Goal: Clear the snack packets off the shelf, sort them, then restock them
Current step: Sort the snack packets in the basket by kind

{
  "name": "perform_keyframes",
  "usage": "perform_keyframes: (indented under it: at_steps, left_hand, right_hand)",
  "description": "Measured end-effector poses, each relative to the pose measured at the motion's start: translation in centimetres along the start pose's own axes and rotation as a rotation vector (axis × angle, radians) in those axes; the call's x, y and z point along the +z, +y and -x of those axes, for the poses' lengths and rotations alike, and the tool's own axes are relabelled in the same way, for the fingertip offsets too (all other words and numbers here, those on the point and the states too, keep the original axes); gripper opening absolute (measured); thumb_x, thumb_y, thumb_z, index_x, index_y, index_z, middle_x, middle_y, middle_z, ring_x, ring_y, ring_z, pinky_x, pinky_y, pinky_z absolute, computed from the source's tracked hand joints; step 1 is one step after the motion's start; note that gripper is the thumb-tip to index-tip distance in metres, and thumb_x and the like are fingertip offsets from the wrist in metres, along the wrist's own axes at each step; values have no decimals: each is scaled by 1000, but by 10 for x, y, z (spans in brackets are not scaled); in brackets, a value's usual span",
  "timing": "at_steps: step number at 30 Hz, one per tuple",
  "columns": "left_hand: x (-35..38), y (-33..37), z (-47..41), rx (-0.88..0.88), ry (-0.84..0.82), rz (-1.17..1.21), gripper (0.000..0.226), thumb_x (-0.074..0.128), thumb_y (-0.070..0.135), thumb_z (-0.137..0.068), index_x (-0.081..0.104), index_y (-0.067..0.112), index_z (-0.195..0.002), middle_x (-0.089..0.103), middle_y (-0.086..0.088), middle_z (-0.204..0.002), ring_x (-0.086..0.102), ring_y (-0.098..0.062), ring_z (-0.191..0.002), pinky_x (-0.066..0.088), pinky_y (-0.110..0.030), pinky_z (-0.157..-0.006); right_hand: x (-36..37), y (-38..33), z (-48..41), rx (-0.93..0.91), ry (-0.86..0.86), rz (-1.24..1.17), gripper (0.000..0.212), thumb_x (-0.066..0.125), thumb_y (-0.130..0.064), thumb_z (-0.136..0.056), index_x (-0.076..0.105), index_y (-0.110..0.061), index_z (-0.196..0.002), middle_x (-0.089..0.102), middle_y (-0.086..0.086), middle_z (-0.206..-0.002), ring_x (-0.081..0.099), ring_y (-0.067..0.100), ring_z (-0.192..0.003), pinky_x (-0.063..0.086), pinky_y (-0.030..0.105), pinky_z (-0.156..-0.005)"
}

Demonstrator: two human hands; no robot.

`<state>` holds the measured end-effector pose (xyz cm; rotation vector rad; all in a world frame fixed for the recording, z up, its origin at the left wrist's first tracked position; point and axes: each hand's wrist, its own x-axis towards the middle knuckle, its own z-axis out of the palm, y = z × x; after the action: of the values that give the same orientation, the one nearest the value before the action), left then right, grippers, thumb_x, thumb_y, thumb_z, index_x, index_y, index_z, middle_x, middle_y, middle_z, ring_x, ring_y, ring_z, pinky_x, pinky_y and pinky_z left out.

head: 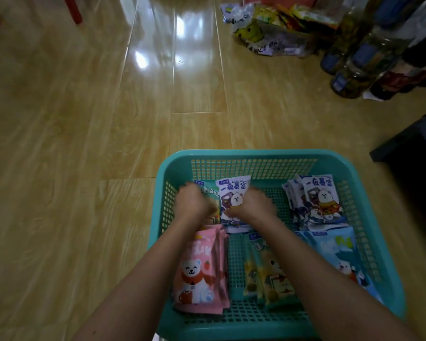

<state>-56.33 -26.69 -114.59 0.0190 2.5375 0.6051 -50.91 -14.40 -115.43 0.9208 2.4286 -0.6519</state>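
A teal plastic basket (256, 155) sits on the floor and holds sorted snack packets. Both my hands are inside it near the far wall. My right hand (255, 205) grips the lower edge of a white-and-purple packet (234, 193) with a white dog on it. My left hand (192, 201) is closed over a greenish packet (208, 191), mostly hidden beneath it. A stack of matching white-and-purple packets (317, 200) lies at the far right. Pink bear packets (199, 269) lie near left, yellow-green packets (266, 274) in the middle, light blue packets (340, 252) near right.
The basket rests on a glossy wood-pattern floor (84, 143). A heap of bagged snacks (268, 28) lies at the far right, with several bottles (369, 60) beside it. A dark block (413, 153) stands right of the basket. Red legs (71, 8) show at the top left.
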Motion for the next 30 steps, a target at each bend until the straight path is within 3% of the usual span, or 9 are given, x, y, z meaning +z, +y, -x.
perform_keyframes:
  at_steps: [3, 7, 11, 13, 15, 18, 21, 26, 30]
  left_hand:
    - [-3, 0, 3, 67, 44, 82, 37, 70, 21, -78, 57, 2, -106, 63, -16, -109, 60, -29, -94, 46, -34, -77]
    - [-15, 11, 12, 171, 96, 175, 32, 61, 21, -87, 49, 2, -110, 61, -18, -112, 59, -31, -97, 46, -38, -81]
    - [-35, 24, 33, 306, 144, 422, 24, 65, 18, -85, 52, 9, -103, 65, -7, -102, 62, -22, -89, 50, -31, -75]
    - [-44, 27, 50, 348, 116, 581, 18, 63, 17, -86, 51, 16, -100, 65, -1, -96, 62, -14, -79, 52, -25, -69]
    - [-46, 28, 66, 328, 47, 750, 18, 62, 15, -86, 54, 17, -102, 68, -5, -100, 67, -20, -84, 57, -37, -74]
    - [-43, 30, 90, 227, -93, 950, 20, 61, 12, -87, 57, 15, -106, 70, -11, -98, 69, -27, -80, 58, -47, -71]
    - [-36, 32, 110, 125, -205, 1061, 17, 55, 9, -89, 57, 10, -106, 69, -9, -84, 65, -23, -65, 55, -37, -60]
    - [-25, 24, 129, 38, -293, 1015, 13, 45, 5, -90, 55, 12, -86, 60, -7, -72, 58, -24, -62, 48, -29, -52]
    - [-11, 15, 141, 30, -389, 977, 12, 50, 4, -91, 58, 12, -96, 68, -15, -94, 66, -26, -75, 57, -34, -61]
  right_hand:
    - [-7, -5, 12, -80, 107, -54, 65, 67, -42, -80, 40, -8, -129, 48, 13, -130, 50, 32, -118, 44, 40, -87]
    - [-29, -5, 30, -212, 269, -139, 35, 50, -35, -93, 41, -8, -114, 57, 14, -112, 52, 32, -104, 38, 36, -74]
    - [-70, 16, 56, -322, 314, -402, 28, 49, -35, -93, 46, -11, -108, 63, 8, -97, 60, 26, -85, 48, 41, -71]
    - [-89, 43, 65, -320, 285, -554, 27, 49, -34, -94, 46, -11, -109, 62, 9, -99, 60, 25, -87, 48, 38, -71]
    - [-99, 74, 71, -221, 233, -661, 30, 48, -35, -94, 44, -12, -113, 60, 16, -108, 61, 31, -94, 50, 45, -78]
    - [-101, 106, 65, -58, 249, -551, 42, 49, -34, -94, 37, -10, -127, 57, 12, -116, 57, 30, -97, 47, 42, -83]
    - [-93, 113, 56, 13, 328, -321, 47, 50, -33, -94, 37, -4, -128, 57, 16, -121, 56, 33, -104, 43, 37, -80]
    - [-78, 107, 57, 90, 501, 86, 49, 47, -42, -93, 43, -2, -122, 50, 17, -125, 48, 34, -114, 42, 41, -87]
    - [-83, 106, 58, 76, 577, 288, 47, 46, -37, -94, 42, -3, -126, 45, 16, -131, 42, 32, -120, 35, 39, -96]
